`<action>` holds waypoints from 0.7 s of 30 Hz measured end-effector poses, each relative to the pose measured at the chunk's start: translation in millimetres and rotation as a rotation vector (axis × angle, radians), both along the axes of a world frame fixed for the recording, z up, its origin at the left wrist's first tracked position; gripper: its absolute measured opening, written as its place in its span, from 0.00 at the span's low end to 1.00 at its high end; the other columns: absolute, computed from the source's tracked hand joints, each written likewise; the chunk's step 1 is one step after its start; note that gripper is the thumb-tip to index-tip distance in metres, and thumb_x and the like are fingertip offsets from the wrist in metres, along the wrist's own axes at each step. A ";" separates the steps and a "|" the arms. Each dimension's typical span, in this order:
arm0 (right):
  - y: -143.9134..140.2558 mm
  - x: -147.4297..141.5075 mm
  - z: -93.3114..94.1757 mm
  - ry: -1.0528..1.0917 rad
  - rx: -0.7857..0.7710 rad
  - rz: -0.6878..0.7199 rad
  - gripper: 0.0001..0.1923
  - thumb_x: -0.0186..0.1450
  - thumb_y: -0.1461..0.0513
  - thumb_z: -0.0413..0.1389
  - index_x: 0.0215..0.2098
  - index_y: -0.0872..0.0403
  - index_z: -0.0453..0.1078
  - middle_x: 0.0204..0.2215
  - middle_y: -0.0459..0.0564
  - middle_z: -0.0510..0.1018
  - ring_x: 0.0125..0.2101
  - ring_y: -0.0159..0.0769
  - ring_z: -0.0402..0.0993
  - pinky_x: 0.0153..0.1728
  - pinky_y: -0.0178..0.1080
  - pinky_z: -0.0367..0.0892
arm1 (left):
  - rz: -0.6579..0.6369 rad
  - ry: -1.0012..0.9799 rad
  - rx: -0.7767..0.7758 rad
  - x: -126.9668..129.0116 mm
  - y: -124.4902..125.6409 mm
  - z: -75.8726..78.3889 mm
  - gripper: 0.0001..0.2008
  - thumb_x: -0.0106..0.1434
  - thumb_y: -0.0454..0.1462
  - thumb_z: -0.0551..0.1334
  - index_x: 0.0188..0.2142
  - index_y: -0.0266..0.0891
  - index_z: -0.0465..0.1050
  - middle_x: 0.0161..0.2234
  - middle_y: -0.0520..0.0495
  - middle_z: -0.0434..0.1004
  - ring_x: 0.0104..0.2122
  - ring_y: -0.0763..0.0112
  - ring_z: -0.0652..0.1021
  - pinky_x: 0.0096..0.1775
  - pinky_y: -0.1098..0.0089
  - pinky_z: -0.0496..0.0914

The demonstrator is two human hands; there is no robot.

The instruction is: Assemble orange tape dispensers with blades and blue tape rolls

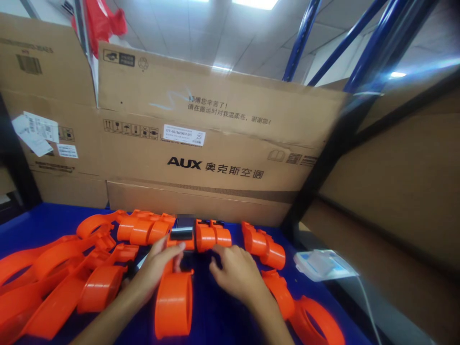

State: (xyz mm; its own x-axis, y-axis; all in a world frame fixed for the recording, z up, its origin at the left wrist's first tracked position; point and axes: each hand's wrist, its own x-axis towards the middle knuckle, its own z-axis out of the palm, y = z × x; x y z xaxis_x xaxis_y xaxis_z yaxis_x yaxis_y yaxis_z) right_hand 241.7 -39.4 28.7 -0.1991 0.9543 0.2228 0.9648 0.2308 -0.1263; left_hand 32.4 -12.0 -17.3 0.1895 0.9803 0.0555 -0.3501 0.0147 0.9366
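A large brown cardboard carton printed with black AUX lettering stands as a wall across the back, and every place below is given from it; to its right, dark blue metal shelving posts rise slanting, with plain brown board panels beneath them; below the carton lies the blue-covered desk, its front edge running off the bottom of the view. On the desk, under the carton's left half, sits a heap of orange moulded plastic tape-dispenser shells, overlapping one another; just under the AUX lettering lies a row of orange plastic roller pieces, with a dark grey ridged blade part set between them; under the carton's right end lie more orange handle pieces, and further right a small white and pale blue packet rests at the desk's edge. The orange plastic tape dispenser with a round drum lies directly below the lettering, nearest the viewer, its neck pointing toward the carton. The left hand rests on that neck, fingers curled round it with the thumb pressed at the top beside the grey blade part; the right hand lies just to the right of the neck, fingers bent and tips down on the desk, whether they pinch anything cannot be told.
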 end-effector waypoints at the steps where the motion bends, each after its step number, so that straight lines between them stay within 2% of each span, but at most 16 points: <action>1: 1.6 0.7 -0.1 0.087 0.036 0.046 0.13 0.66 0.61 0.52 0.43 0.52 0.78 0.27 0.52 0.82 0.29 0.43 0.78 0.29 0.38 0.64 | 0.012 -0.008 -0.006 0.8 -0.6 1.1 0.12 0.57 0.42 0.68 0.30 0.39 0.69 0.21 0.56 0.69 0.19 0.75 0.70 0.25 0.73 0.66; 4: 6.6 0.9 -5.7 0.414 0.135 0.173 0.19 0.70 0.59 0.49 0.56 0.53 0.73 0.23 0.47 0.80 0.22 0.35 0.74 0.26 0.34 0.65 | 0.027 -0.017 -0.011 3.7 -3.0 4.4 0.13 0.55 0.43 0.70 0.32 0.39 0.70 0.20 0.55 0.69 0.19 0.74 0.70 0.25 0.73 0.66; 7: 8.5 -1.6 -14.5 0.685 0.227 0.235 0.24 0.70 0.60 0.50 0.62 0.55 0.67 0.25 0.46 0.80 0.22 0.33 0.75 0.28 0.33 0.70 | 0.025 -0.001 -0.023 6.4 -5.5 6.9 0.18 0.55 0.45 0.70 0.42 0.41 0.71 0.20 0.57 0.70 0.19 0.73 0.71 0.25 0.72 0.67; 9: 7.6 -4.0 -17.7 0.807 0.249 0.271 0.24 0.69 0.61 0.51 0.62 0.56 0.67 0.26 0.45 0.80 0.25 0.34 0.78 0.32 0.34 0.73 | 0.007 0.017 -0.021 7.3 -6.8 8.3 0.22 0.56 0.45 0.69 0.47 0.42 0.68 0.20 0.57 0.70 0.19 0.73 0.70 0.26 0.72 0.67; 12: 5.1 -8.3 -17.3 0.956 0.221 0.332 0.23 0.68 0.60 0.53 0.61 0.54 0.69 0.29 0.46 0.80 0.28 0.35 0.79 0.35 0.38 0.75 | -0.025 0.044 0.000 7.2 -7.9 9.9 0.23 0.58 0.46 0.68 0.49 0.42 0.66 0.21 0.57 0.70 0.19 0.74 0.70 0.26 0.73 0.67; 14: 4.6 -12.6 -16.3 1.050 0.214 0.322 0.20 0.69 0.59 0.54 0.58 0.53 0.73 0.28 0.46 0.80 0.25 0.35 0.78 0.33 0.39 0.75 | -0.038 0.052 0.014 7.0 -8.4 10.4 0.23 0.58 0.46 0.68 0.49 0.42 0.66 0.21 0.57 0.70 0.20 0.74 0.70 0.26 0.73 0.68; 17: 7.0 -21.1 -17.4 1.205 0.219 0.253 0.14 0.68 0.57 0.57 0.49 0.52 0.76 0.25 0.45 0.77 0.18 0.30 0.70 0.22 0.35 0.72 | -0.038 0.058 0.000 7.4 -9.1 10.2 0.23 0.58 0.47 0.68 0.49 0.41 0.67 0.21 0.57 0.70 0.20 0.74 0.70 0.26 0.73 0.68; 19: 9.9 -26.6 -19.4 1.339 0.198 0.252 0.14 0.66 0.57 0.60 0.48 0.52 0.74 0.29 0.46 0.77 0.18 0.30 0.70 0.20 0.34 0.71 | -0.022 0.064 -0.018 7.9 -9.5 9.4 0.25 0.58 0.47 0.68 0.51 0.42 0.66 0.22 0.57 0.70 0.20 0.74 0.70 0.26 0.73 0.68; 21: 12.7 -30.4 -21.4 1.469 0.176 0.281 0.18 0.64 0.57 0.63 0.51 0.50 0.69 0.36 0.48 0.76 0.23 0.32 0.75 0.24 0.36 0.74 | -0.029 0.069 0.004 8.0 -9.3 8.3 0.24 0.59 0.46 0.68 0.51 0.42 0.65 0.22 0.57 0.70 0.21 0.74 0.71 0.26 0.73 0.68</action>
